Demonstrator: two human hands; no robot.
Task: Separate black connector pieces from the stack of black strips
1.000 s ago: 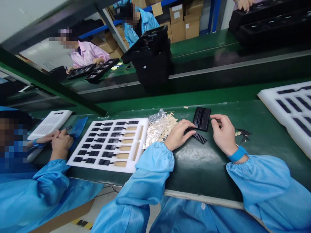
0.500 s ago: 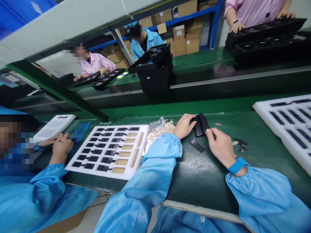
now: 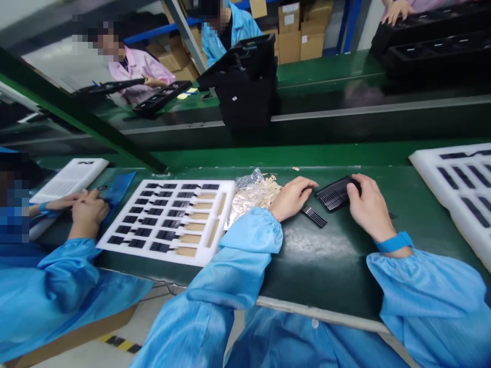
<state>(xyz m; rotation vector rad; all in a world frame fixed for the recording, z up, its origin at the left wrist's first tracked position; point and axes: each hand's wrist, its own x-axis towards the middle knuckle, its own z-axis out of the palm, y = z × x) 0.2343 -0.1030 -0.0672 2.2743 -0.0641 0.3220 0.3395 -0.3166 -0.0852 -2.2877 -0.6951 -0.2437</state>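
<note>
A black slotted block (image 3: pixel 333 194) with rows of narrow ribs lies aslant over the green bench. My right hand (image 3: pixel 370 209), a blue band at its wrist, grips the block's right end between thumb and fingers. Just left of the block is my left hand (image 3: pixel 291 198), its thumb and fingers apart with nothing between them. A small bundle of thin black strips (image 3: pixel 314 216) rests on the bench below the block, close to my left fingertips. Beside my left wrist is a pile of small beige pieces (image 3: pixel 264 190) on crinkled clear plastic.
A white foam tray (image 3: pixel 210 249) with black strip sets stands to the left, another foam tray (image 3: pixel 433 179) at the right. A co-worker's hands (image 3: pixel 89 209) work at far left. Across the bench are stacked black trays (image 3: pixel 245 97) and other people.
The black slotted block has swung from nearly upright to lying sideways and shifted right with my right hand. My left hand has come off it. The view has tilted downward.
</note>
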